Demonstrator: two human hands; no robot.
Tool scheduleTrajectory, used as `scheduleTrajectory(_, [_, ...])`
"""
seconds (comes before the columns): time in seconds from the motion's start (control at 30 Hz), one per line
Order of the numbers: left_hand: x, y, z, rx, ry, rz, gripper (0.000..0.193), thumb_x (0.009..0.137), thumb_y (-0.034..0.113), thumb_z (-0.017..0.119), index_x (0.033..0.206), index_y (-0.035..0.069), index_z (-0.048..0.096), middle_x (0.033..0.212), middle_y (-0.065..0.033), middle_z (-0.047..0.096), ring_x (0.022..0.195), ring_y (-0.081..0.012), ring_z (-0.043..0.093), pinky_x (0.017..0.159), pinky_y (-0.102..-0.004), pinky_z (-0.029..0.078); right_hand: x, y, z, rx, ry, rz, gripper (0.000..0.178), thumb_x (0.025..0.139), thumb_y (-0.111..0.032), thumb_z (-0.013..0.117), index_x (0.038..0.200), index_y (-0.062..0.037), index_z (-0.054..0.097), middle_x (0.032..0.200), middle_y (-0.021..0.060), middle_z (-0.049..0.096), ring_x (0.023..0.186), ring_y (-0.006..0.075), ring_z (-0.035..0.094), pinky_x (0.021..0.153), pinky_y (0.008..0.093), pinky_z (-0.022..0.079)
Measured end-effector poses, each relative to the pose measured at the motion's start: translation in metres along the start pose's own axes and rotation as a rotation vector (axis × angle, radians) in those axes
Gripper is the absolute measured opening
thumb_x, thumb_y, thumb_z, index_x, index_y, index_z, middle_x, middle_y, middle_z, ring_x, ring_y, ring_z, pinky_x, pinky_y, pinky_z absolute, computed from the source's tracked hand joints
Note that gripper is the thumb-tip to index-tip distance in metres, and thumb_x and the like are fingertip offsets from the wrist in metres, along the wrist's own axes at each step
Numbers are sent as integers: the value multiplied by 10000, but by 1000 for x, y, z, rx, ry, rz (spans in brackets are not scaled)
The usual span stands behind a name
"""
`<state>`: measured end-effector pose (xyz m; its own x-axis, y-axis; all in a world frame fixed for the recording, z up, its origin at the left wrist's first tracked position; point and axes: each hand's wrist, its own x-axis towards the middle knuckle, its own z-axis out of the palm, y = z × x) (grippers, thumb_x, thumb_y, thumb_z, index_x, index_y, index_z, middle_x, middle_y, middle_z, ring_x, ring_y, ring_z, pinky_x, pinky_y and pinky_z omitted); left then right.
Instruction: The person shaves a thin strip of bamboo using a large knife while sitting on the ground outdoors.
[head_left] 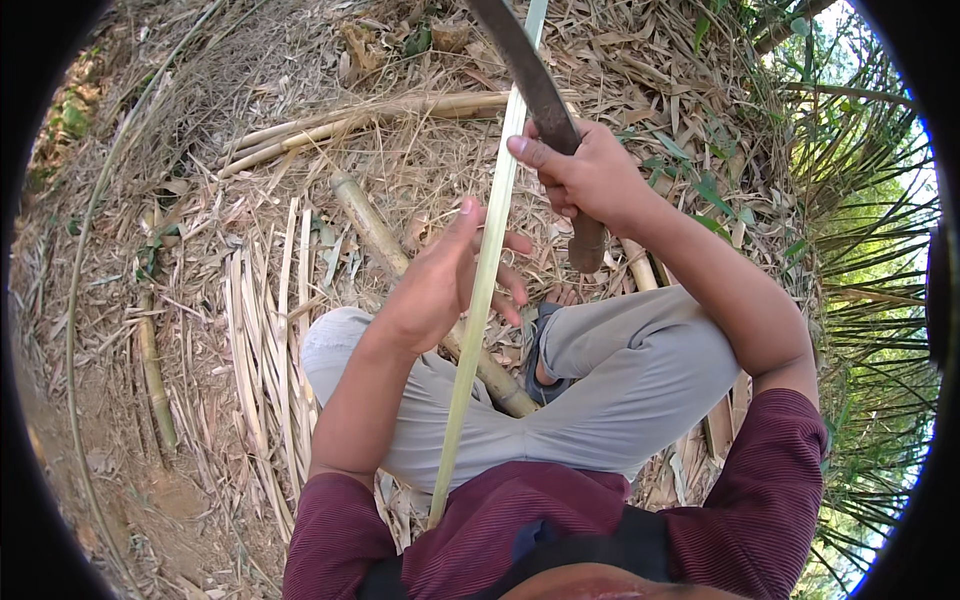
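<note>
Littered ground (pixel 175 505), probably bamboo (pixel 372 223) behind strip (pixel 487 250)

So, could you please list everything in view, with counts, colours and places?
curved knife: 1, dark brown, upper centre
long strip: 1, pale green, top to lower centre
split strips: several, pale tan, left
thick bamboo pole: 1, tan, centre
thin poles: 2+, tan, upper left
short bamboo piece: 1, yellowish, far left
leaf litter: countless, brown, throughout
foliage: countless, green, right
trousers: 1 pair, grey, centre
footwear: 1 visible, dark, centre
shirt: 1, maroon, bottom
forearms: 2, bare, mid-frame
left grip: 1, bare, open, centre
right grip: 1, bare, on curved knife
</note>
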<state>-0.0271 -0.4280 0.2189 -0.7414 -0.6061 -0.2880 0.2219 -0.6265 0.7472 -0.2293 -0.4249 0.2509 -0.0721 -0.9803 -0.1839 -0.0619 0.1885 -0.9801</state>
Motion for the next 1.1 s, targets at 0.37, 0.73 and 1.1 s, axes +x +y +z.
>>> scheduleTrajectory(0.37, [-5, -13, -2, 8, 36, -31, 191, 1075, 235, 422, 1097, 68, 512, 734, 23, 432, 482, -37, 321, 387, -193, 287, 17, 18, -33, -254, 192, 26, 310, 965, -384, 648, 1027, -83, 603, 605, -35, 470, 466, 79, 429, 430, 262, 370])
scheduleTrajectory(0.73, [-3, -20, 2, 210, 327, 203, 187, 1047, 207, 497, 1043, 36, 570, 733, 32, 455, 476, -9, 303, 400, -192, 216, -4, 30, -9, -1298, -43, -696, 314, 891, -405, 663, 959, -121, 550, 700, 97, 661, 592, 316, 662, 494, 429, 506])
scheduleTrajectory(1.1, [-3, -31, 9, 321, 345, 284, 270, 1055, 263, 492, 1125, 19, 584, 682, 56, 436, 460, 0, 296, 403, -194, 230, -5, 36, -15, -1352, 8, -665, 160, 814, -206, 674, 897, -121, 566, 654, 79, 655, 605, 290, 680, 516, 428, 526])
